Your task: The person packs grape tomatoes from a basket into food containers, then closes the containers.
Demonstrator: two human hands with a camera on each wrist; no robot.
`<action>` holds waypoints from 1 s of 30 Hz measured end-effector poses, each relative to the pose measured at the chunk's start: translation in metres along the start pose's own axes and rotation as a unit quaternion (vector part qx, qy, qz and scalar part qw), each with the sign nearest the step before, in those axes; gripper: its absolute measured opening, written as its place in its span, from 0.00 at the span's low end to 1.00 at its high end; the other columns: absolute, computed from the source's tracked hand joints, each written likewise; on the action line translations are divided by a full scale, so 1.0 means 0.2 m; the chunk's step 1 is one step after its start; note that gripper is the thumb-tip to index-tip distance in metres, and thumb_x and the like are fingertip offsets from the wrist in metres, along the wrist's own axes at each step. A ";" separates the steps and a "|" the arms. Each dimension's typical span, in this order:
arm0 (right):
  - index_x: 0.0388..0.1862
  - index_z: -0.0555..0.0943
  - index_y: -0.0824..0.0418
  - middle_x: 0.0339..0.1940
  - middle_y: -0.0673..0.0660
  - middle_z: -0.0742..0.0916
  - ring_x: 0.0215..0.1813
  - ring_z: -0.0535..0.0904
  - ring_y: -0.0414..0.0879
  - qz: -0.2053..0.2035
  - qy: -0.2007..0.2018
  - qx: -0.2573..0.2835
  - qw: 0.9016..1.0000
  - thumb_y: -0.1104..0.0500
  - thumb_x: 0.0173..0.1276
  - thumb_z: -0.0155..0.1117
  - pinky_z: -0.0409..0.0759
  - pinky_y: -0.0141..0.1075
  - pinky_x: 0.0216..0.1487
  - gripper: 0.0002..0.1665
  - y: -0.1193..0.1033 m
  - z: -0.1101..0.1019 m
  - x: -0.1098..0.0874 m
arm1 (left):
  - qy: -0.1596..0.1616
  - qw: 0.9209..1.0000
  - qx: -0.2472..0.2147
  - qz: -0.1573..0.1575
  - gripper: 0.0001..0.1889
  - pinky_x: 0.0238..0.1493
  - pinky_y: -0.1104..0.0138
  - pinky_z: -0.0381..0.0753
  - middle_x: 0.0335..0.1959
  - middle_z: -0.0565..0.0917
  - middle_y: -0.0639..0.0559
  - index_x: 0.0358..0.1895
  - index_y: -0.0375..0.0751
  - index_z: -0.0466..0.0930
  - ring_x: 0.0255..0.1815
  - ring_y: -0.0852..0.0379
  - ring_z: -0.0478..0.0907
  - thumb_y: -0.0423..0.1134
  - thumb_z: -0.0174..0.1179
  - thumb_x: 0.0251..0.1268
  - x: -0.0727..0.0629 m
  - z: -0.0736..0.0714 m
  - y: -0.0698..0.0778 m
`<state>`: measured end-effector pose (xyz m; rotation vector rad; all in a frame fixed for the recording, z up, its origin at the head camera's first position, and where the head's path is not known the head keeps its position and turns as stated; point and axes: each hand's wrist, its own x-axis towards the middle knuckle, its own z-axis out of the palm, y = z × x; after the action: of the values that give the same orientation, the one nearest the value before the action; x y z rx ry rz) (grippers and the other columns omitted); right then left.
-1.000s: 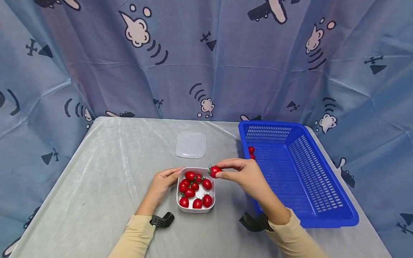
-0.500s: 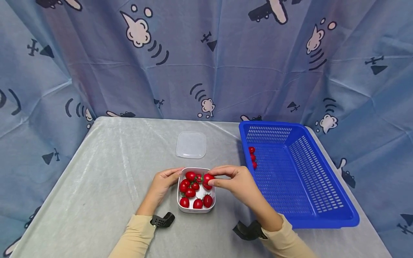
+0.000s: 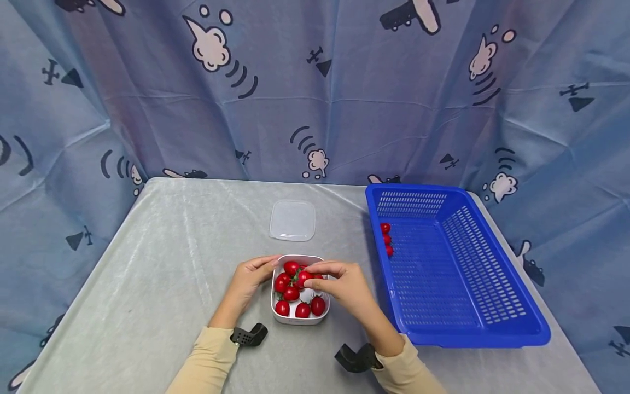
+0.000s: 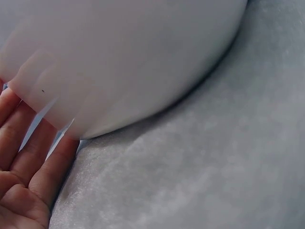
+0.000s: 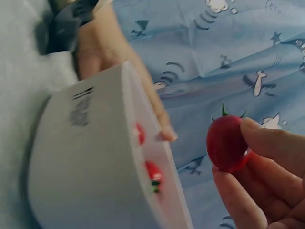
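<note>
My right hand (image 3: pixel 346 285) pinches a cherry tomato (image 3: pixel 303 279) between thumb and fingers, above the white plastic box (image 3: pixel 301 321). The tomato (image 5: pixel 228 144) appears whole in the right wrist view, red with a green stem top. Several cherry tomatoes (image 3: pixel 291 294) lie inside the box; the right fingers and the held tomato hide part of them. My left hand (image 3: pixel 248 278) holds the box by its left side. Its thumb lies at the rim, and its fingers (image 4: pixel 40 164) press against the outer wall in the left wrist view.
A blue perforated basket (image 3: pixel 455 273) stands on the right, with a few cherry tomatoes (image 3: pixel 387 239) visible along its left wall. A clear plastic lid (image 3: pixel 292 220) lies on the pale cloth-covered table (image 3: pixel 162 246) behind the box. A patterned curtain (image 3: pixel 275 82) hangs beyond the table.
My right hand has carried the cherry tomato leftward, from the box's right rim to above its middle. Tomatoes in the basket, formerly hidden by that hand, now show. The left hand keeps its place.
</note>
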<state>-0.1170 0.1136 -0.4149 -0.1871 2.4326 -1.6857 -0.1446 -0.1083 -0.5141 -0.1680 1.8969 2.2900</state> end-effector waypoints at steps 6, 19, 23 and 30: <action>0.39 0.91 0.62 0.42 0.58 0.91 0.48 0.83 0.48 -0.002 0.009 -0.002 1.000 0.59 0.54 0.79 0.84 0.37 0.50 0.13 0.07 0.04 0.03 | -0.001 1.000 -0.004 0.002 0.21 0.50 0.74 0.82 0.41 0.89 0.64 0.57 0.22 0.78 0.43 0.69 0.83 0.34 0.62 0.67 0.00 0.00 0.00; 0.35 0.91 0.62 0.39 0.58 0.91 0.49 0.86 0.52 -0.059 0.009 -0.075 0.995 0.63 0.49 0.81 0.84 0.42 0.54 0.13 0.11 0.11 0.02 | 0.001 1.000 0.005 -0.001 0.20 0.51 0.73 0.81 0.44 0.89 0.60 0.57 0.23 0.79 0.44 0.69 0.83 0.35 0.62 0.68 0.00 0.00 0.00; 0.36 0.91 0.61 0.37 0.56 0.92 0.48 0.87 0.52 -0.087 -0.016 -0.122 0.989 0.61 0.49 0.82 0.84 0.41 0.52 0.14 0.11 0.12 0.01 | 0.000 1.000 0.004 0.000 0.20 0.51 0.73 0.81 0.43 0.89 0.62 0.57 0.23 0.78 0.43 0.70 0.83 0.35 0.62 0.68 0.00 0.00 0.01; 0.37 0.91 0.61 0.36 0.55 0.92 0.48 0.87 0.50 -0.130 -0.038 -0.183 0.974 0.59 0.50 0.81 0.85 0.40 0.52 0.14 0.11 0.14 0.01 | -0.002 1.000 -0.001 0.001 0.20 0.50 0.73 0.82 0.39 0.88 0.64 0.57 0.21 0.77 0.42 0.69 0.84 0.34 0.61 0.68 0.00 0.01 0.01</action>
<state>-0.1134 0.0951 -0.4447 -0.6317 2.7350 -1.2644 -0.1442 -0.1076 -0.5122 -0.1616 1.8933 2.2907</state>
